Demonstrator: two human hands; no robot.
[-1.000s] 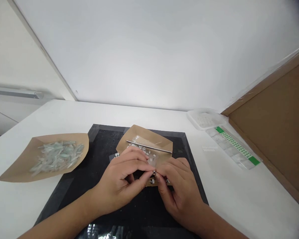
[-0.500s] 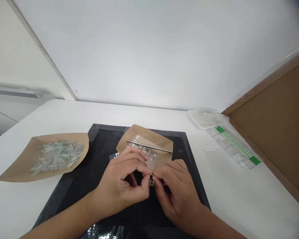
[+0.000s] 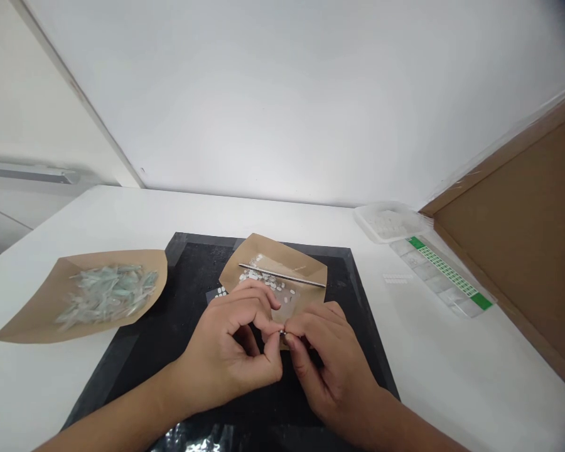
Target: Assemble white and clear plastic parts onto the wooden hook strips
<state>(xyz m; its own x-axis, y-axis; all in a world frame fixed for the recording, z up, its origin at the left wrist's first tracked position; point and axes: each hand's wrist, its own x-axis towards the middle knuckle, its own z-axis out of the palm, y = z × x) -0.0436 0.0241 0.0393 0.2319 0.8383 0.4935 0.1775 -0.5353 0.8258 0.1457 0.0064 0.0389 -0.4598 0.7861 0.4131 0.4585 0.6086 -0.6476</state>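
Observation:
My left hand (image 3: 240, 342) and my right hand (image 3: 334, 361) meet fingertip to fingertip over the black mat (image 3: 191, 270). Thumb and forefinger of each pinch a tiny shiny dark piece (image 3: 282, 333), mostly covered by the fingers; its kind cannot be made out. Just behind the hands lies a brown paper tray (image 3: 306, 260) with many small white oval bits (image 3: 263, 277) and a clear film (image 3: 289, 301) in it. A thin metal rod (image 3: 282, 275) rests across this tray. Left of it, a small dark card with white dots (image 3: 217, 292) is partly hidden by my left hand.
To the left, another brown paper tray (image 3: 32, 311) holds a heap of clear greenish strips (image 3: 115, 289). A translucent container (image 3: 388, 220) and a clear compartment case with a green label (image 3: 447, 270) lie right. A brown panel (image 3: 522, 232) borders the right side.
My fingertips have drawn closer together and shifted slightly left. The small dark piece, seen more plainly before, is now mostly covered by them.

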